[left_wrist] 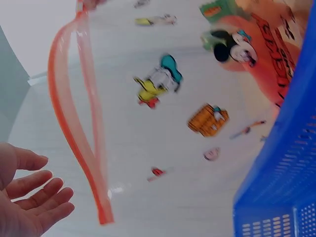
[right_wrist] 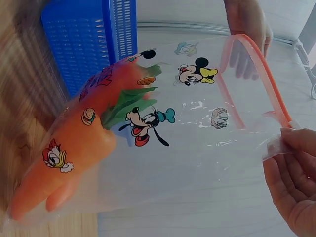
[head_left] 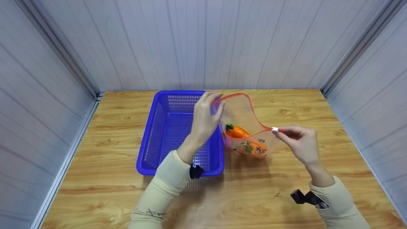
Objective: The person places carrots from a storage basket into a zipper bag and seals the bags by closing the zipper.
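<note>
A clear zip bag (head_left: 237, 109) with an orange zip edge and cartoon prints stands with its mouth spread apart. Inside lie orange carrots (head_left: 240, 131) with green tops; a redder item (right_wrist: 131, 79) shows behind the print. My right hand (head_left: 300, 140) pinches the bag's corner at the white zip slider (head_left: 275, 129). My left hand (head_left: 205, 116) is at the opposite end of the mouth, over the basket's right rim. In the left wrist view, the fingers (left_wrist: 42, 195) of that hand are extended, with a gap between them and the orange edge.
A blue plastic basket (head_left: 144, 136) with slotted walls stands left of the bag, close against it. Both rest on a wood-grain table (head_left: 111, 143). Pale panels (head_left: 203, 47) rise behind and at both sides.
</note>
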Action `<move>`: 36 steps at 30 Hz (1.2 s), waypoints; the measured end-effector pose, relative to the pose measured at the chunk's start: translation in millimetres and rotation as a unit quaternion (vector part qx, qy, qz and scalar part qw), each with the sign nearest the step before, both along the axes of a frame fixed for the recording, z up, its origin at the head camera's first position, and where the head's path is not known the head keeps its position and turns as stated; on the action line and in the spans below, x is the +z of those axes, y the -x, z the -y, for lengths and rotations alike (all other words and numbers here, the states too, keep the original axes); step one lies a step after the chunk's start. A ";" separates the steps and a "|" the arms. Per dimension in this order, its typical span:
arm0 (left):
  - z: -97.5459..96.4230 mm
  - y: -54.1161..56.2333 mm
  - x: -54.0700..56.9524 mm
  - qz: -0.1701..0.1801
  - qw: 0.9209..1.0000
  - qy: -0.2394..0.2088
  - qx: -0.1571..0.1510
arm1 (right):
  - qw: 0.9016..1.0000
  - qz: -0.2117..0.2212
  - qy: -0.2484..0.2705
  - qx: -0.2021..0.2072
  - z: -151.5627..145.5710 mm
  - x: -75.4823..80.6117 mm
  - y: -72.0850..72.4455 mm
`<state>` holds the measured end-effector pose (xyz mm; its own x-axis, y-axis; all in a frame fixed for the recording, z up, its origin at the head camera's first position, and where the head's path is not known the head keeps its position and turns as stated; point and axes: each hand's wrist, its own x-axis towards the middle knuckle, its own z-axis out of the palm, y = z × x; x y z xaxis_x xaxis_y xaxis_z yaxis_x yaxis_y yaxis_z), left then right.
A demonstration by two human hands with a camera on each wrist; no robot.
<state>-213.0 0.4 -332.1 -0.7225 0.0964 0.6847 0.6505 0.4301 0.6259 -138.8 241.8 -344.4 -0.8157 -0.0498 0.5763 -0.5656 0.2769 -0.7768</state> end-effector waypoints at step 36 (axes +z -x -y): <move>-64.4 -50.0 -19.2 -0.083 0.968 0.194 -0.138 | 1.000 -0.010 0.010 -0.012 14.6 -9.9 1.4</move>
